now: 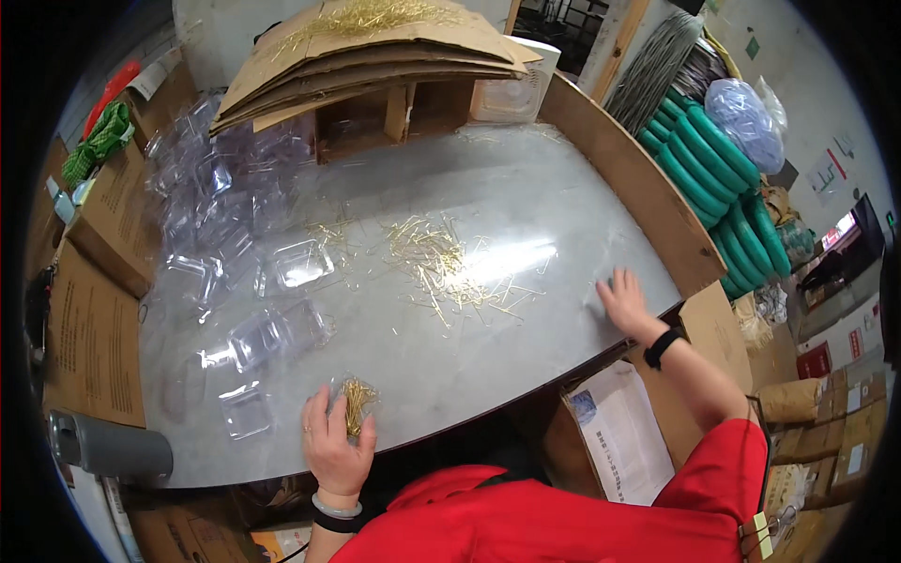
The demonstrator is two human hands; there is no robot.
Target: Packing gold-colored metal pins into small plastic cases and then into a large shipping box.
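Note:
Near the front edge of the grey table (526,366), my left hand (336,446) rests with its fingers stretched and its thumb apart. A small bundle of gold-coloured wire pieces (357,403) stands right beside its fingers, in what may be a clear plastic box. Over at the right, my right hand (627,305) lies open on the tabletop with its fingers spread, holding nothing. A loose heap of gold wire pieces (441,263), some with bent ends, is scattered mid-table. Left of it lie several clear plastic boxes (255,342), some apparently hinged open.
Stacked cardboard sheets (375,47) carry more gold wires above a wooden shelf at the back. A wooden board (648,188) walls the right side. Cardboard boxes (94,328) and a grey bottle (113,448) stand at the left. An open carton (676,413) sits below the right edge.

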